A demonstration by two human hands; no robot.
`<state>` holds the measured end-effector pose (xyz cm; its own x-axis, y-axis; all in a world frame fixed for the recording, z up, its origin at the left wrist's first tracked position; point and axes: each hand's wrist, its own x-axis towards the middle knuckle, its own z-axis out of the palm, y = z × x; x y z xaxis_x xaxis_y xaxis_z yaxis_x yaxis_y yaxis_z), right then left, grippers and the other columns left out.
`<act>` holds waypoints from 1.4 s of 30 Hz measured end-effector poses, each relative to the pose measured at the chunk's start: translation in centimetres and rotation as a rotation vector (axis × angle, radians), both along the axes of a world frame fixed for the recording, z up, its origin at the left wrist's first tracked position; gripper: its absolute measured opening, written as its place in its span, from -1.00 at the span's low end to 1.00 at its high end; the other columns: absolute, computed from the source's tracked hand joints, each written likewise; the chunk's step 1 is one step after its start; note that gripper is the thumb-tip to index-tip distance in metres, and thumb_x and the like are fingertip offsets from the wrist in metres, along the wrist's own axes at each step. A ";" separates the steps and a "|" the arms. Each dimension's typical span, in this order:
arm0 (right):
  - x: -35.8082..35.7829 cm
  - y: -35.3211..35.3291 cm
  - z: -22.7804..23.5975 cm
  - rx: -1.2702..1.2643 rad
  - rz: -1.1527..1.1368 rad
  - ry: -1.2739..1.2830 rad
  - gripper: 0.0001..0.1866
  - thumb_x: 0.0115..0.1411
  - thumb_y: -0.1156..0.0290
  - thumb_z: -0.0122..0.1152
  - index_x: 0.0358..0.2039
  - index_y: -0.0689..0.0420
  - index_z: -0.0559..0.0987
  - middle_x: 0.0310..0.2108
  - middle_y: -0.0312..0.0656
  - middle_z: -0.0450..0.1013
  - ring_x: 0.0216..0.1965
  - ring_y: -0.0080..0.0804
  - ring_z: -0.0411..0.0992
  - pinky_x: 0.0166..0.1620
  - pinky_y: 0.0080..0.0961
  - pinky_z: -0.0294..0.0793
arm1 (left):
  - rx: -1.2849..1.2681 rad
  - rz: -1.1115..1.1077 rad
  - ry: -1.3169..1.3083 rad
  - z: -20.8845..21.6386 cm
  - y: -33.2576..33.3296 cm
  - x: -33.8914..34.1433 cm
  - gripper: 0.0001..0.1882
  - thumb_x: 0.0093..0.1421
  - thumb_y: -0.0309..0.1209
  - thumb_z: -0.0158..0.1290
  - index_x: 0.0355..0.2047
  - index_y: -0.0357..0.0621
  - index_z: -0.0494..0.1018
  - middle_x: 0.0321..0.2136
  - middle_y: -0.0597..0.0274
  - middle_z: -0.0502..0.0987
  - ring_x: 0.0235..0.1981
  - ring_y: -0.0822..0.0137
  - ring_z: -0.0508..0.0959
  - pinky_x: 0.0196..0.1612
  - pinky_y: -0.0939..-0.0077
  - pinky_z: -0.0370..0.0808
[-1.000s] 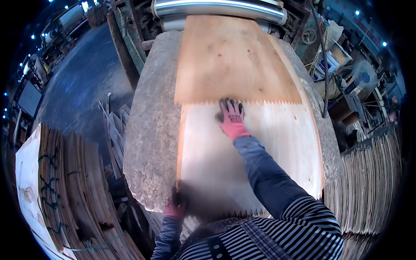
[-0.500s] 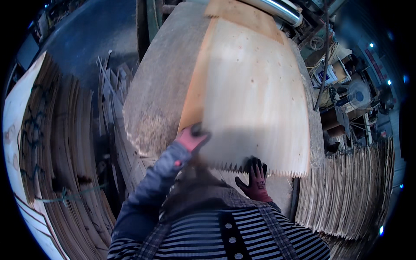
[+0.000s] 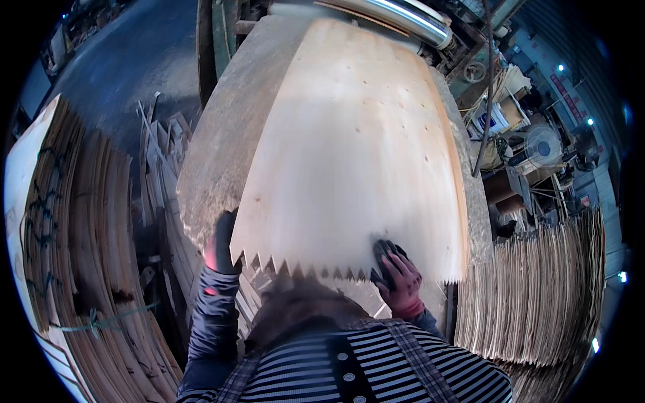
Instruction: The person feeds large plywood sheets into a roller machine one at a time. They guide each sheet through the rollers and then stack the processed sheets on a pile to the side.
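A wide, pale wood veneer sheet (image 3: 349, 148) with a jagged near edge lies on the worn table (image 3: 225, 114). My left hand (image 3: 220, 247), in a pink and black glove, is closed at the sheet's near left corner; part of its fingers is hidden by the edge. My right hand (image 3: 400, 275), gloved alike, lies on the near edge right of the middle, its dark fingers stretched over the top of the sheet and the thumb apart. Along the right side an orange-toned strip of wood (image 3: 461, 201) shows.
Metal rollers (image 3: 420, 20) cross the table's far end. A tall veneer stack (image 3: 527, 295) stands at the right, and tied wood sheets (image 3: 101, 235) at the left. Loose wood strips (image 3: 168, 148) lean beside the table. A fan (image 3: 543, 146) stands at the far right.
The upper sheet's left edge has swung left, covering the orange strip that showed there. My left hand has moved left and outward to the corner. The piece near the rollers has mostly gone from view.
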<state>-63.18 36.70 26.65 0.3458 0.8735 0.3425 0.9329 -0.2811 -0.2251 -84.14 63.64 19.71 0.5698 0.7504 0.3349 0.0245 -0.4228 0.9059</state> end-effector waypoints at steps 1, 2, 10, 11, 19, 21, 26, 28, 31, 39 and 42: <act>1.3 1.5 0.3 -0.032 0.004 -0.025 -0.49 -0.15 0.14 0.18 -0.18 0.14 0.45 -0.18 -0.02 0.35 -0.16 -0.05 0.33 -0.11 -0.25 0.32 | 0.233 -0.033 0.295 -4.7 1.4 -0.4 -0.59 0.05 -0.39 -0.08 -0.08 -0.28 0.27 -0.26 -0.04 0.43 -0.20 0.07 0.42 -0.12 0.36 0.34; 2.9 3.2 0.2 -0.058 0.027 -0.046 -0.50 -0.15 0.16 0.20 -0.17 0.13 0.44 -0.17 -0.04 0.36 -0.17 -0.07 0.33 -0.11 -0.25 0.32 | -0.143 0.157 0.451 -8.9 0.7 0.6 -0.49 0.00 -0.28 -0.01 -0.05 -0.25 0.24 -0.17 -0.07 0.37 -0.12 0.03 0.36 -0.06 0.28 0.29; 18.1 13.1 -5.2 0.065 -0.024 -0.093 -0.52 -0.11 0.17 0.18 -0.12 0.02 0.42 -0.11 -0.21 0.35 -0.10 -0.18 0.30 -0.03 -0.27 0.26 | -0.053 0.208 0.558 -5.9 -3.4 3.3 -0.50 -0.04 -0.30 0.00 -0.04 -0.13 0.24 -0.11 -0.06 0.33 -0.10 -0.03 0.33 -0.07 0.21 0.28; 19.9 14.5 -5.8 0.066 -0.042 -0.050 -0.51 -0.10 0.15 0.17 -0.11 0.02 0.42 -0.09 -0.21 0.34 -0.07 -0.20 0.28 0.01 -0.26 0.21 | 0.065 0.207 0.454 -4.4 -3.4 3.1 -0.54 -0.02 -0.33 -0.01 -0.07 -0.15 0.26 -0.14 -0.06 0.35 -0.12 -0.03 0.35 -0.09 0.22 0.29; 19.5 21.2 -8.5 -0.072 -0.428 -0.038 -0.28 -0.05 0.10 0.12 0.11 0.03 0.13 0.12 -0.01 0.04 0.15 -0.13 -0.02 0.17 -0.19 -0.13 | -0.199 0.140 0.485 -0.8 -1.8 2.9 -0.59 -0.05 -0.44 0.07 -0.13 -0.18 0.35 -0.22 0.04 0.44 -0.17 0.18 0.45 -0.10 0.42 0.36; 16.0 18.3 -7.8 -0.012 -0.204 0.043 -0.28 -0.06 0.04 0.11 0.09 0.07 0.16 0.12 0.02 0.03 0.16 -0.10 -0.04 0.18 -0.15 -0.21 | -0.368 0.090 0.466 -2.7 -0.5 2.2 -0.64 -0.01 -0.40 0.07 -0.16 -0.21 0.38 -0.25 0.09 0.48 -0.20 0.27 0.47 -0.11 0.50 0.36; 7.0 4.7 -7.9 -0.185 0.082 0.128 -0.16 -0.16 0.02 0.19 0.06 0.26 0.17 0.06 0.14 0.07 0.14 0.01 -0.03 0.18 -0.09 -0.23 | -0.716 -0.142 0.135 -1.4 -0.8 3.5 -0.71 0.11 -0.35 -0.03 -0.21 -0.29 0.40 -0.31 0.19 0.49 -0.28 0.45 0.46 -0.19 0.61 0.37; 3.2 -0.2 -8.0 -0.277 -0.029 0.172 -0.15 -0.17 0.03 0.19 0.05 0.30 0.16 0.06 0.14 0.07 0.14 0.04 -0.03 0.18 -0.08 -0.23 | -0.914 -0.200 -0.113 -1.2 -2.6 4.6 -0.70 0.11 -0.35 -0.03 -0.22 -0.31 0.39 -0.32 0.18 0.49 -0.28 0.47 0.44 -0.20 0.64 0.37; 1.2 -7.3 -9.9 -0.162 -0.153 0.016 -0.21 -0.13 0.04 0.15 0.02 0.30 0.19 0.05 0.13 0.09 0.12 0.08 -0.01 0.15 -0.04 -0.12 | -0.685 -0.407 0.122 7.0 -8.2 5.0 -0.68 0.10 -0.35 -0.03 -0.17 -0.30 0.36 -0.35 0.18 0.49 -0.31 0.46 0.44 -0.21 0.62 0.38; -3.0 -11.9 -2.6 0.197 -0.130 -0.073 -0.53 -0.03 0.19 0.04 -0.17 0.26 0.39 -0.15 0.12 0.31 -0.10 0.11 0.28 -0.02 -0.11 0.25 | -0.451 -0.490 -0.263 7.6 -9.7 -2.7 -0.72 0.08 -0.53 -0.04 -0.17 -0.34 0.30 -0.32 -0.01 0.48 -0.29 0.23 0.49 -0.15 0.40 0.40; -3.3 -7.4 -1.1 0.080 -0.072 -0.089 -0.56 -0.23 0.24 0.22 -0.31 0.20 0.50 -0.24 0.06 0.38 -0.17 0.06 0.33 -0.09 -0.19 0.32 | 0.358 -0.453 0.065 2.7 -3.2 -4.8 -0.71 0.15 -0.44 -0.13 -0.16 -0.39 0.29 -0.26 0.11 0.45 -0.21 0.29 0.47 -0.15 0.50 0.41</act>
<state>-66.49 29.30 25.52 0.3717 0.8161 0.4426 0.9283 -0.3323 -0.1669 -88.97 60.44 22.41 0.8357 0.2732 0.4764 -0.1794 -0.6841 0.7069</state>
